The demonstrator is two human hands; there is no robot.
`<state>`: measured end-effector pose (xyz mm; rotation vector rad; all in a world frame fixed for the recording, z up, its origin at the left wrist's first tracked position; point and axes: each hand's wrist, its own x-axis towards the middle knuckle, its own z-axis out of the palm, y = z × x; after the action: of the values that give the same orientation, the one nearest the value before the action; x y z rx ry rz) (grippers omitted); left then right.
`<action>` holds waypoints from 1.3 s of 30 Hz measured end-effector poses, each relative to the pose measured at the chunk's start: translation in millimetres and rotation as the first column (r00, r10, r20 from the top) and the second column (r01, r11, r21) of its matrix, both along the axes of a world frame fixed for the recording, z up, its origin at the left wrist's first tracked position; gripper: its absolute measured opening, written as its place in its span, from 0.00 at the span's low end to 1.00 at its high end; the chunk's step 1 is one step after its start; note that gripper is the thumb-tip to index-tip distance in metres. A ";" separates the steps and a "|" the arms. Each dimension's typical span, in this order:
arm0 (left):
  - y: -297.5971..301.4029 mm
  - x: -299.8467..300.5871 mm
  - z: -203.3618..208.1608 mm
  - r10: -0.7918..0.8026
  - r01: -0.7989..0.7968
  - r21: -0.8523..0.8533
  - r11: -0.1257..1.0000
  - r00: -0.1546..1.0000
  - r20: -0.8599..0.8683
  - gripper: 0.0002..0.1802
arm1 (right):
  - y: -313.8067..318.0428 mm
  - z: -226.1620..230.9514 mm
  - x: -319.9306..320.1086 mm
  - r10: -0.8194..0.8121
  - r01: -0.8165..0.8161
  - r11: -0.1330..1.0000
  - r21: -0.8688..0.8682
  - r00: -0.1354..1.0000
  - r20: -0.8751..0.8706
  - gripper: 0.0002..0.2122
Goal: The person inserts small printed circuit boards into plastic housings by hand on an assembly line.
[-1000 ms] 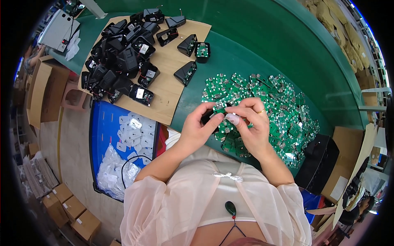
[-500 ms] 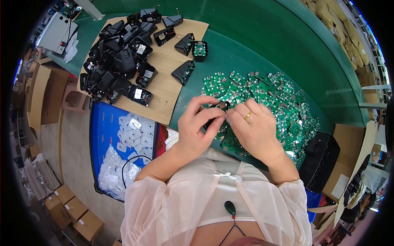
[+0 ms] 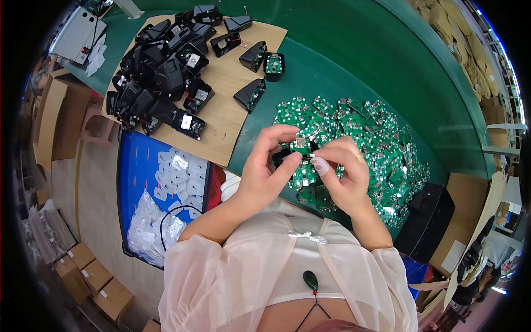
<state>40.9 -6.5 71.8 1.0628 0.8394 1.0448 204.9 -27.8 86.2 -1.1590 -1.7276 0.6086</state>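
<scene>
Nearest: dark green pendant (image 3: pixel 311 280) on a cord, over a pale sheer top (image 3: pixel 215 282). L hand (image 3: pixel 264 163) is curled round a blk housing (image 3: pixel 281 157), thumb on near side, fingers on far side. Green PCB (image 3: pixel 301 145) sits at the housing, btwn the two hands; whether it's fully seated, can't tell. R hand (image 3: pixel 345 171) is narrow, thumb + index close tog. at the PCB's R edge; can't tell what, if anything, they pinch.

Under & beyond: green tabletop (image 3: pixel 315 83) w/ a big heap of PCBs (image 3: pixel 381 144), loosely piled, just R of the hands. L of that, a brown cardboard sheet (image 3: pixel 229 130) w/ a pile of blk housings (image 3: pixel 166 77), some showing white squarish patches, label or part unclear.

Lower L, blue tray (image 3: pixel 126 177) w/ flat whitish pcs (image 3: pixel 176 180) and a clear plastic bag (image 3: pixel 152 227). R side, blk box (image 3: pixel 426 218) next to an open carton (image 3: pixel 464 202) w/ white label (image 3: pixel 454 255), print too small to read.

Farther: floor cartons (image 3: pixel 113 300) w/ small white tags, pink stool (image 3: pixel 95 127), pale metal box (image 3: pixel 77 36) at far L end of table.
</scene>
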 end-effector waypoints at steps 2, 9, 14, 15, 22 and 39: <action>1.9 2.7 -0.6 0.168 -0.129 0.280 0.951 0.978 -0.121 0.13 | 1.5 3.1 2.8 -0.006 -0.030 0.984 0.175 0.980 0.199 0.08; 5.4 -2.4 0.6 0.249 -0.065 0.532 0.844 0.926 -0.282 0.15 | 2.4 10.7 -0.2 0.030 -0.126 0.959 0.255 0.936 0.351 0.13; 4.8 -3.6 4.6 0.309 -0.061 0.606 0.793 0.898 -0.314 0.15 | 2.7 12.6 -2.3 0.048 -0.155 0.954 0.256 0.924 0.380 0.13; 4.6 -3.8 4.7 0.310 -0.062 0.606 0.793 0.898 -0.313 0.15 | 2.5 12.6 -2.5 0.049 -0.158 0.954 0.254 0.920 0.389 0.14; 0.8 -2.7 8.9 0.304 -0.057 0.589 0.806 0.894 -0.329 0.15 | -0.7 15.4 -2.4 0.017 -0.180 0.943 0.281 0.867 0.497 0.12; 0.9 -3.4 -3.5 0.181 -0.062 0.471 0.880 0.961 -0.211 0.14 | 4.9 0.5 6.8 0.176 -0.271 0.938 0.214 0.908 0.380 0.13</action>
<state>37.5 -5.6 68.4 1.5878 0.8889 1.2732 211.7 -22.8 86.7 -0.9256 -2.2004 0.2986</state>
